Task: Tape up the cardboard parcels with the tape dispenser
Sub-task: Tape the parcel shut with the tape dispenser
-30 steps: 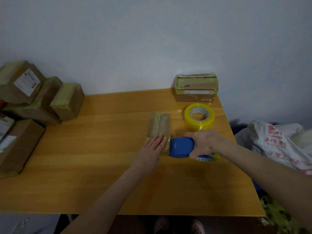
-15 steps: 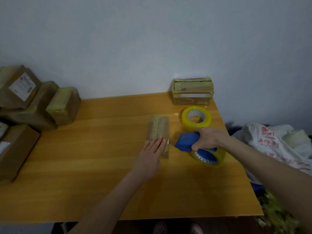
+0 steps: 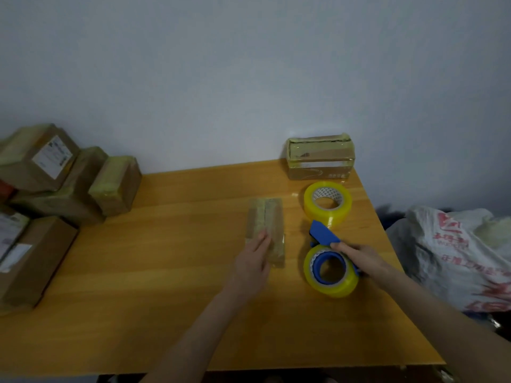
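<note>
Head view: one small parcel (image 3: 272, 217) pinned mid-table, tape dispenser (image 3: 322, 234) held just to its right.
Your left hand (image 3: 255, 261) lies flat, fingers straight, on the near end of the parcel, most likely to stop it sliding when tape is drawn over it. Your right hand (image 3: 359, 257) is closed round the dispenser's blue handle; its yellow roll appears to rest on the table (image 3: 166, 272), apart from the parcel. Also present: a spare tape roll (image 3: 327, 204) just behind the dispenser, a taped parcel (image 3: 319, 158) at the back edge, a stack of parcels (image 3: 55, 183) at far left, a plastic bag (image 3: 453, 252) beyond the right edge. Only the spare roll stands close enough to hinder your swing.
</note>
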`<state>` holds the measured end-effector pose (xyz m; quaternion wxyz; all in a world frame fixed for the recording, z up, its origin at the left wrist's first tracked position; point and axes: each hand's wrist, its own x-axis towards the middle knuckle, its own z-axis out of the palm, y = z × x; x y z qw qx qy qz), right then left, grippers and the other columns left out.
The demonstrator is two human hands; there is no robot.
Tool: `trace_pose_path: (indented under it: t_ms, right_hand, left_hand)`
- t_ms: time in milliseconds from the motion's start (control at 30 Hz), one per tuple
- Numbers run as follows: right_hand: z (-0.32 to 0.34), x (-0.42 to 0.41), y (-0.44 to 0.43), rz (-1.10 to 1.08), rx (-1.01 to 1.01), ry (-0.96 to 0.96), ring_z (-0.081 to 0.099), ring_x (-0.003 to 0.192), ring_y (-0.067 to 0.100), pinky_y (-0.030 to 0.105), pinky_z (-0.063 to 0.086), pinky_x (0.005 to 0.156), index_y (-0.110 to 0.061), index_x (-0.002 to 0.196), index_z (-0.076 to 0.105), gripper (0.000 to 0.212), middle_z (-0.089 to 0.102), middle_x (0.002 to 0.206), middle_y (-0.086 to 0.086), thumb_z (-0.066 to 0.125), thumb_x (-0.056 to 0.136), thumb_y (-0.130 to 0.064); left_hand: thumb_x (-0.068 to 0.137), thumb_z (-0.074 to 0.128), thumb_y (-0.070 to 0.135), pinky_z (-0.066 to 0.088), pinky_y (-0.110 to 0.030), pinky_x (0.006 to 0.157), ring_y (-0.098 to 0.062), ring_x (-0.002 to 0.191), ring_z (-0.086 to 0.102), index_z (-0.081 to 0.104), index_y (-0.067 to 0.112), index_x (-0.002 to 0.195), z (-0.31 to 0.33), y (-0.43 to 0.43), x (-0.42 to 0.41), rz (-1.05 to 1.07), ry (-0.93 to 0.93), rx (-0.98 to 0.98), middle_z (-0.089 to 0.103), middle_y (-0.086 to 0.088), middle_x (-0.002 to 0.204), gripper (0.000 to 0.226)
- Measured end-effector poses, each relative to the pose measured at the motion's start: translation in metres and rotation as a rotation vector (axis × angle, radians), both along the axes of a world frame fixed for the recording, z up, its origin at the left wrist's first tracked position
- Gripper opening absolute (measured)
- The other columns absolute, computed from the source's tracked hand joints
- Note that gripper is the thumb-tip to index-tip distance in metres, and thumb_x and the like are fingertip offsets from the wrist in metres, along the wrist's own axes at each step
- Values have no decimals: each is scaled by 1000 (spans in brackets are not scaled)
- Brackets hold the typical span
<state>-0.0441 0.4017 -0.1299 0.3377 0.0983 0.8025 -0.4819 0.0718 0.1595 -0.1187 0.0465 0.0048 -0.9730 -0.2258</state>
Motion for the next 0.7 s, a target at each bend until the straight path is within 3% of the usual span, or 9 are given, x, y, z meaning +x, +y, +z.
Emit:
trace_pose_path:
  t_ms: [100,200,300,400,467,567,700]
  right_hand:
    - [11,0,1,264,333,421,56,118,26,38,47,93,-12,137,53,62,59,132,8,62,88,-50]
    - [28,18,-32,287,305,646,55,117,25,38,47,95,-12,138,51,54,56,132,9,57,94,-43]
    - [26,41,-83,401,266,610,58,108,25,37,49,89,-12,140,48,51,61,120,10,47,99,-42]
    - [23,49,-111,352,191,538,62,88,24,33,49,71,-9,128,57,40,66,94,8,41,102,-35]
    - [22,48,-115,312,157,527,58,75,20,30,43,62,-8,122,60,36,62,80,4,40,103,-31]
    - [20,48,-114,308,151,525,56,74,17,28,44,63,-8,121,61,32,61,80,2,43,103,-28]
    - [19,48,-113,292,141,504,61,76,20,30,49,68,-9,123,62,30,62,77,3,47,101,-23]
  left_hand:
    - [93,56,6,37,-21,102,-17,123,52,53,11,134,4,-18,10,274,197,194,53,-3,138,42]
    - [95,54,11,43,-24,95,-21,114,58,55,9,132,5,-26,8,490,110,280,60,-7,130,37]
    - [98,50,16,41,-13,86,-14,108,60,55,7,133,9,-15,-3,513,-16,448,63,-1,122,36]
    - [99,47,16,50,-28,80,-18,96,64,62,7,124,9,-5,-10,478,-86,497,69,-4,109,30]
    - [98,49,16,50,-36,90,-22,107,62,59,5,127,8,-6,-9,507,-127,536,67,-9,117,33]
    - [96,55,15,46,-40,101,-22,117,58,54,2,133,4,-13,-7,524,-144,694,61,-12,127,39]
    - [93,59,13,52,-38,93,-19,105,62,52,3,134,3,-18,-6,546,-149,766,66,-11,116,43]
